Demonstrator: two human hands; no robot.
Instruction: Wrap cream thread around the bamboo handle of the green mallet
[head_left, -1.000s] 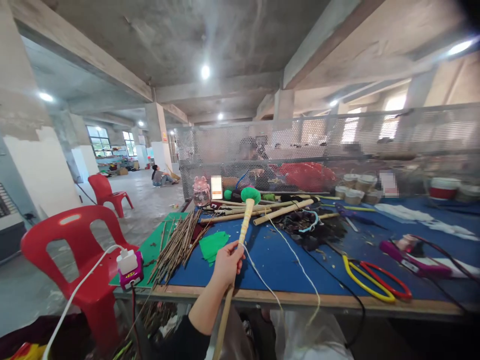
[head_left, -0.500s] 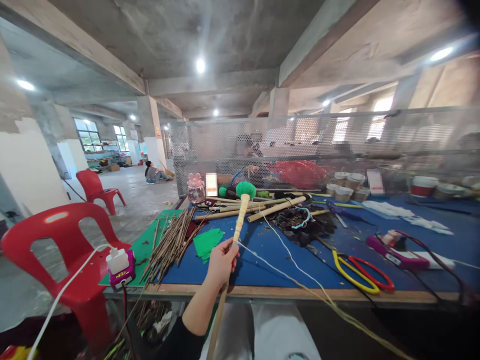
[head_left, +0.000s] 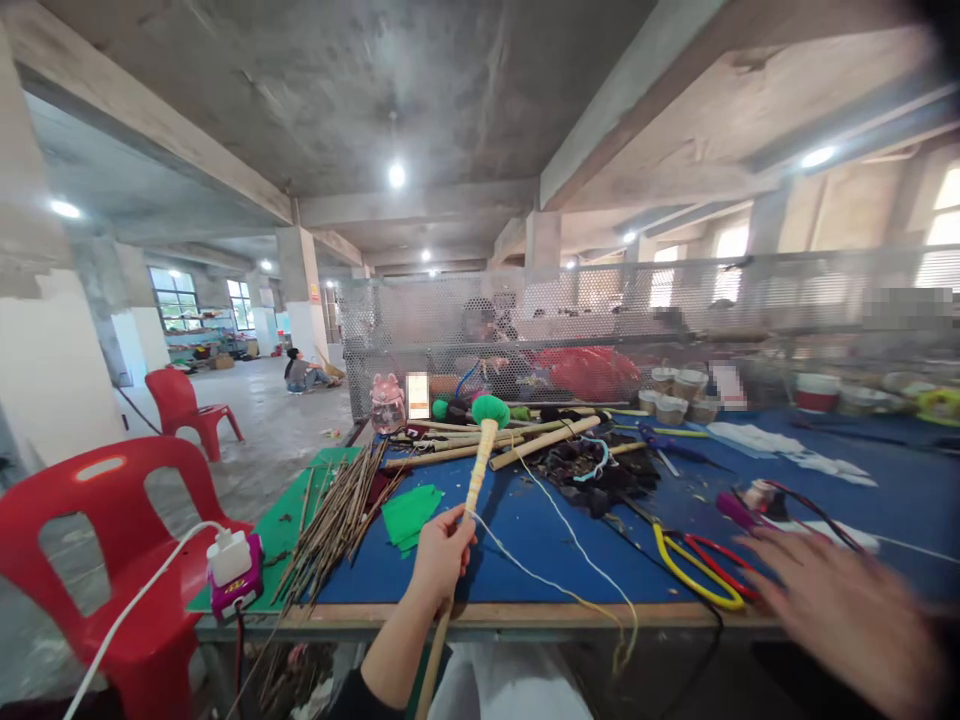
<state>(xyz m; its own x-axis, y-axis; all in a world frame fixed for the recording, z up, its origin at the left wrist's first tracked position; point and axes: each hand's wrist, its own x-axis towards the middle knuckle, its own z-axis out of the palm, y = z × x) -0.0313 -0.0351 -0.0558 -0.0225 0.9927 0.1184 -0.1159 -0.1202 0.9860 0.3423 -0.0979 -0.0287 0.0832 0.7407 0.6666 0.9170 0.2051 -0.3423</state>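
Observation:
My left hand (head_left: 441, 552) is closed around a thin wooden stick (head_left: 433, 660), upright and leaning a little right at the table's front edge. Pale yellow wrapping (head_left: 481, 470) covers its upper part, and a rounded green top (head_left: 490, 410) crowns it. Loose pale cord (head_left: 559, 512) trails from the stick over the table and hangs past the edge. My right hand (head_left: 851, 610), smeared by motion, is at the right above the table edge. Its fingers are spread with nothing visible in them, close to scissors with yellow and red handles (head_left: 697, 578).
Thin twigs (head_left: 337, 525) and a green cloth piece (head_left: 411, 515) lie left of the stick. Bamboo poles (head_left: 544, 443) and dark scraps (head_left: 611, 475) lie behind. Right are a purple power strip (head_left: 739, 512) and cups (head_left: 671, 408). A mesh screen (head_left: 442, 320) stands behind; a red chair (head_left: 112, 520) is left.
My right hand has come into view at the right with fingers spread. The cord's ends, formerly stretched toward the lower right, now hang slack. My left hand keeps its hold; the view has tilted up.

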